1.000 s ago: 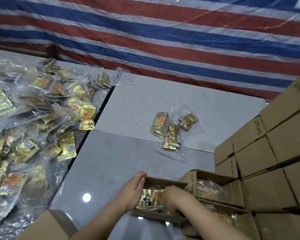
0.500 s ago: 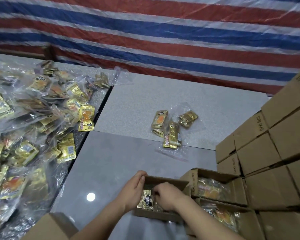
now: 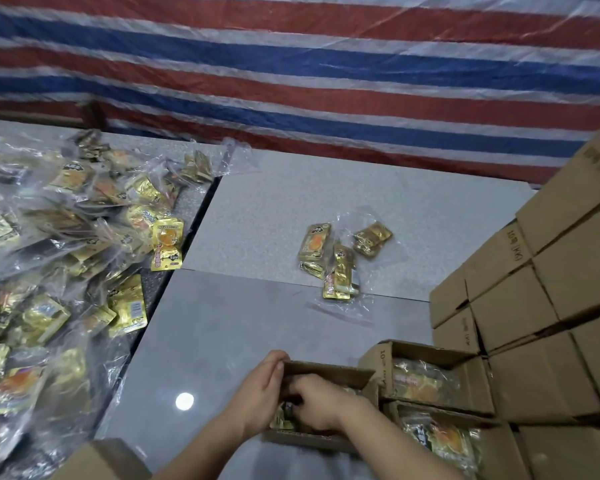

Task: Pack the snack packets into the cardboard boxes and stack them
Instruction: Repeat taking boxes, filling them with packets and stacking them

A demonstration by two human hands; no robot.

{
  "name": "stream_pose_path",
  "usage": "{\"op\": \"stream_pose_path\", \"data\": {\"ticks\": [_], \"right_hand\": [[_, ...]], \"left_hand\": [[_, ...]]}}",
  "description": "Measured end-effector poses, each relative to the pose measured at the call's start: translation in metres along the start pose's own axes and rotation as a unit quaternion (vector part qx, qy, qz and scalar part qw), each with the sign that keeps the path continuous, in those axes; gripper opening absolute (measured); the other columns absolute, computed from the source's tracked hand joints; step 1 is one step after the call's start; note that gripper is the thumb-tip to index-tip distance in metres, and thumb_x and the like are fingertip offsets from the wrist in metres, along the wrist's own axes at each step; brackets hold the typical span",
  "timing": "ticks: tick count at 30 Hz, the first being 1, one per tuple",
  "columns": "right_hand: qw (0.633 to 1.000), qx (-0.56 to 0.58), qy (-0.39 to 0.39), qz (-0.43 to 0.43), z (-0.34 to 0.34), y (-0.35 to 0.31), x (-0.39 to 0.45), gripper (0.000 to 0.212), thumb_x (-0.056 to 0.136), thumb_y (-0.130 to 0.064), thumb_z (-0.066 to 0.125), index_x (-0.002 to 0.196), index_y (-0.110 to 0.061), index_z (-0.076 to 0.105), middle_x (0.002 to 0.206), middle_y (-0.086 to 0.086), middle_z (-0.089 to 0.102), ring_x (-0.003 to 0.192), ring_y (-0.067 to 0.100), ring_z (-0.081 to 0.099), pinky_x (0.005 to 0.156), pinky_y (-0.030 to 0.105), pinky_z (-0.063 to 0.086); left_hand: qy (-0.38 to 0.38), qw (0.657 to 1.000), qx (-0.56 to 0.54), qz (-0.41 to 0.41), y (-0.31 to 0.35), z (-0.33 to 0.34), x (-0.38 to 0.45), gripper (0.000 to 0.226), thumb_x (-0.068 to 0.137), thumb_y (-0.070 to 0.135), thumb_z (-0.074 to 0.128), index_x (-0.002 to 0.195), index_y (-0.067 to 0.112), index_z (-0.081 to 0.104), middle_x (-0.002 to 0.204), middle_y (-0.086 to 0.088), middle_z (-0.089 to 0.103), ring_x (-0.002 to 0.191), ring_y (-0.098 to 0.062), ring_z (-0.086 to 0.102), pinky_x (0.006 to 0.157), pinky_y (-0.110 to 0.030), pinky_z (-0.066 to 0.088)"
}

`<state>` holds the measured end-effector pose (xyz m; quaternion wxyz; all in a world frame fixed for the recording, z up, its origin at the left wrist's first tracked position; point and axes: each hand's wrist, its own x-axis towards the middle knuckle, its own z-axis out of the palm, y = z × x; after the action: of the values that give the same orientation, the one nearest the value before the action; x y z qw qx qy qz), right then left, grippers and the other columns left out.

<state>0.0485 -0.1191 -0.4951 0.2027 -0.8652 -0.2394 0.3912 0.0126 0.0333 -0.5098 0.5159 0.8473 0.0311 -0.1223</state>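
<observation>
Right hand (image 3: 317, 403) has pushed deeper into the near open box (image 3: 329, 370) than a second ago; the gold packet (image 3: 283, 419) is now mostly covered, fingers curled on it. Left hand (image 3: 262, 386) grips the box's left wall. Packet nearly seated. Loose packets (image 3: 329, 261) wait far on the worktop (image 3: 222, 334).

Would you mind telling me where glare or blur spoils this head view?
Head view: a round lamp reflection glares on the grey table; the right hand in the open box is motion-blurred; the bagged packets at left smear toward the edge.
</observation>
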Motion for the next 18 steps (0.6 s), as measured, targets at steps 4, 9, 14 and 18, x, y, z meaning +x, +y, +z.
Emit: {"op": "stream_pose_path", "data": {"ticks": [4, 9, 14, 18], "right_hand": [[0.99, 0.031, 0.136, 0.008, -0.01, 0.0, -0.038, 0.019, 0.095, -0.031, 0.054, 0.091, -0.019, 0.069, 0.092, 0.001, 0.069, 0.083, 0.015, 0.062, 0.076, 0.028, 0.047], [0.955, -0.159, 0.247, 0.03, -0.022, 0.02, -0.062, 0.05, 0.093, -0.02, 0.055, 0.141, -0.021, 0.045, 0.133, -0.003, 0.05, 0.125, 0.017, 0.045, 0.112, 0.035, 0.032], [0.949, -0.226, 0.196, 0.099, -0.029, 0.017, -0.046, 0.057, 0.082, 0.003, 0.059, 0.133, -0.015, 0.043, 0.126, 0.01, 0.055, 0.119, 0.029, 0.051, 0.104, 0.04, 0.037], [0.954, -0.193, 0.201, 0.106, -0.025, 0.017, -0.045, 0.05, 0.082, 0.01, 0.049, 0.125, -0.015, 0.05, 0.118, 0.009, 0.058, 0.112, 0.029, 0.053, 0.099, 0.04, 0.039]], "left_hand": [[-0.004, 1.0, 0.011, -0.01, 0.002, -0.001, 0.001, 0.019, 0.106, 0.019, 0.036, 0.104, 0.03, 0.051, 0.1, 0.004, 0.062, 0.095, -0.001, 0.057, 0.086, -0.013, 0.04], [-0.012, 0.999, 0.03, -0.036, 0.008, -0.004, 0.002, 0.022, 0.105, 0.02, 0.039, 0.123, 0.027, 0.05, 0.117, 0.002, 0.061, 0.108, -0.014, 0.059, 0.094, -0.021, 0.042], [0.018, 0.99, -0.005, -0.138, 0.017, -0.004, 0.0, 0.047, 0.104, 0.023, 0.044, 0.149, 0.023, 0.031, 0.134, -0.007, 0.055, 0.114, -0.02, 0.058, 0.08, -0.018, 0.043], [0.018, 0.977, 0.041, -0.209, 0.016, -0.003, -0.007, 0.032, 0.106, 0.033, 0.036, 0.116, 0.013, 0.059, 0.116, -0.011, 0.067, 0.087, -0.017, 0.059, 0.074, -0.028, 0.045]]}}
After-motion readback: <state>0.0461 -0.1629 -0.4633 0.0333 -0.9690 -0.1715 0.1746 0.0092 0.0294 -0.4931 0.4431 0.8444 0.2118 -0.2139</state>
